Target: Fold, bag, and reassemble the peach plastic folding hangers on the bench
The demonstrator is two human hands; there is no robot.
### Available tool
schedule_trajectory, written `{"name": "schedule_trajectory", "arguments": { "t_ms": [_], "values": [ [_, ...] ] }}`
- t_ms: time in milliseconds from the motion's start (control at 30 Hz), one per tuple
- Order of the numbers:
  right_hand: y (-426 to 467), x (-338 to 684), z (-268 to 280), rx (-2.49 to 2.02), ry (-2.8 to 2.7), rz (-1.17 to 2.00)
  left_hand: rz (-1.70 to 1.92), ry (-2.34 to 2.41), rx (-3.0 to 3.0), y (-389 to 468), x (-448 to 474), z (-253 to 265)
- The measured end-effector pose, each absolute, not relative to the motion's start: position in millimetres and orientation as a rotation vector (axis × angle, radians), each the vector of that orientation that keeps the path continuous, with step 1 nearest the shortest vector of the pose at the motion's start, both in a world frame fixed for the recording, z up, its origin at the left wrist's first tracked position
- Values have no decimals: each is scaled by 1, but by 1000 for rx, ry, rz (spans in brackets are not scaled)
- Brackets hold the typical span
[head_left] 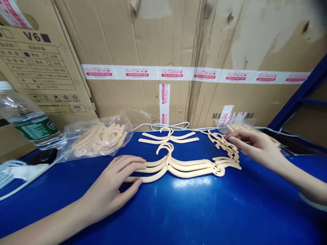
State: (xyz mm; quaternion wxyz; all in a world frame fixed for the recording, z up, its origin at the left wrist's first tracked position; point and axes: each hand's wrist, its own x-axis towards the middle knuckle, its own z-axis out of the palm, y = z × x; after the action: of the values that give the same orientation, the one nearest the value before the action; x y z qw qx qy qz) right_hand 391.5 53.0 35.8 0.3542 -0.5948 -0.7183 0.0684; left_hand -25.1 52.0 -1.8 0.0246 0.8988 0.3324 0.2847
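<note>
Three cream plastic clothes hangers (190, 174) lie overlapped on the blue tabletop, hooks pointing away from me. My left hand (119, 178) rests over their left ends, its fingers and thumb around the arms and hiding the tips. At their right end, small curved pieces (219, 170) sit against the arms. My right hand (251, 144) is above a row of loose cream hook-shaped pieces (219, 140). Its thumb and forefinger are pinched close together; whatever is between them is too small to make out. Farther back lie two more hangers (184, 139), apart from both hands.
A clear bag of cream parts (102, 136) lies at left, by a water bottle (33, 119) and a coiled cable (10, 175). More cream pieces in a bag (236, 127) and a dark flat object (296, 148) are behind my right hand. Cardboard (143, 44) stands along the back.
</note>
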Motion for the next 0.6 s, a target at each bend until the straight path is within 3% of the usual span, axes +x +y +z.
{"name": "schedule_trajectory", "arguments": {
  "t_ms": [400, 600],
  "values": [
    [67, 420, 36, -1519, -2213, -306, 938, 1056, 2751, 53, -27, -4],
    [65, 431, 46, -1409, -2455, -217, 915, 1100, 2755, 53, -28, -5]
  ]
}}
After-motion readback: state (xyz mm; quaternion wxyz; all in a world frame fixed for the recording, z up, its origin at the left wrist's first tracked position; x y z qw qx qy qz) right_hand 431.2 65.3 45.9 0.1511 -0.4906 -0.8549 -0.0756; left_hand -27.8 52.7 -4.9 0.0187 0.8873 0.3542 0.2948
